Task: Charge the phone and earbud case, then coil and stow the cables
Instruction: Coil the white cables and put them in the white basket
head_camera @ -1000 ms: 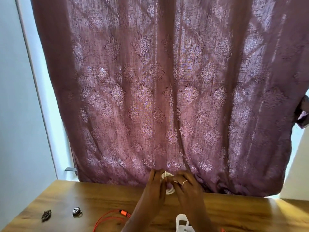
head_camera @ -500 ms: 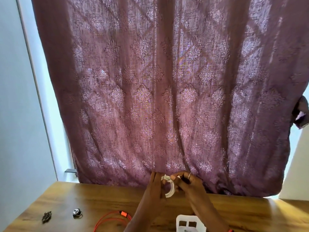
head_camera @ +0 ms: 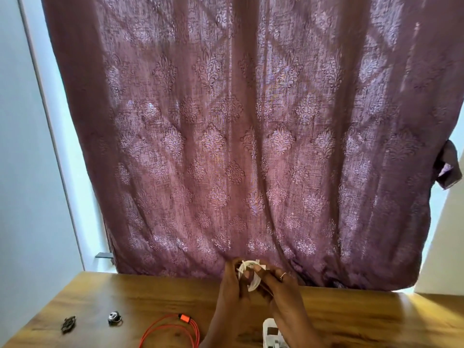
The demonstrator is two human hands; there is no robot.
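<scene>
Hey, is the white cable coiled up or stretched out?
Coiled: the white cable forms a small bundle of loops gripped between the left hand and right hand.

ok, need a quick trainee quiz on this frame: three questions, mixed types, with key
1. Multiple choice: of the left hand and the right hand, which holds the white cable coil? A) left only B) right only C) both
2. True or false: the orange cable lies on the wooden table, to the left of both hands.
3. Short answer: how many small dark objects lie near the table's left end?

Key: 1 C; 2 true; 3 two.
</scene>
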